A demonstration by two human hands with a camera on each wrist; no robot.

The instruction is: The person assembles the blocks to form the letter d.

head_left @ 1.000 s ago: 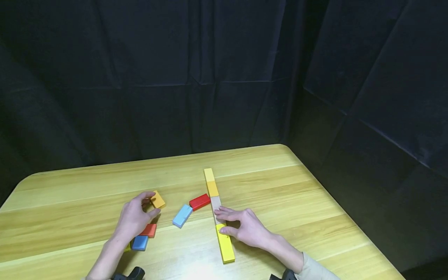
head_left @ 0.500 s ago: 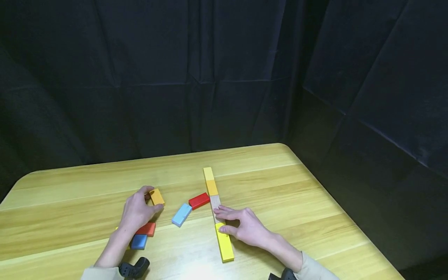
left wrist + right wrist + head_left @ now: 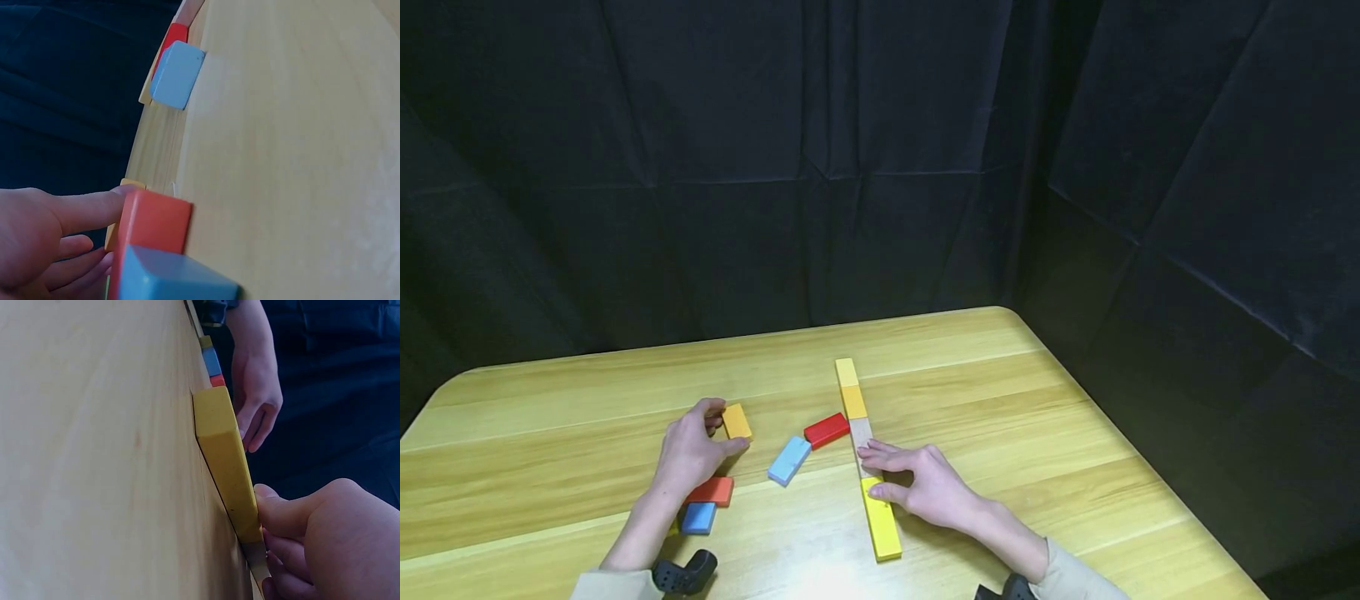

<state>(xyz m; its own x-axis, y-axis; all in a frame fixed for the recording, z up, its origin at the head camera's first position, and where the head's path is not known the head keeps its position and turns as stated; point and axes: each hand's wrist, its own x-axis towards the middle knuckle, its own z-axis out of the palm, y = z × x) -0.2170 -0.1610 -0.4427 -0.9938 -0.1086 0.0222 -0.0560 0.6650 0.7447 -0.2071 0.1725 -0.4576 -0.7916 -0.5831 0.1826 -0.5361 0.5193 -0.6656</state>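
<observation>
My left hand (image 3: 688, 450) pinches an orange block (image 3: 737, 422), thumb at its near end and a finger at its far left corner. In the left wrist view, a red-orange block (image 3: 156, 219) partly hides that orange block. To the right, my right hand (image 3: 932, 487) rests on a straight row of blocks. Its thumb touches a bright yellow block (image 3: 882, 525), while its bent fingers lie on a pale greyish block (image 3: 860, 433). Farther along the row come another orange block (image 3: 853, 402) and a pale yellow block (image 3: 846, 372).
A red block (image 3: 827, 430) angles up to the row, with a light blue block (image 3: 789, 460) at its left end. Below the left hand lies a blue block (image 3: 699, 518), partly covering a yellowish one in view. Dark cloth (image 3: 737, 208) hangs behind the wooden table (image 3: 1000, 400).
My left thumb has come in to the near end of the orange block. That block has barely shifted. The right hand has stayed put on the row.
</observation>
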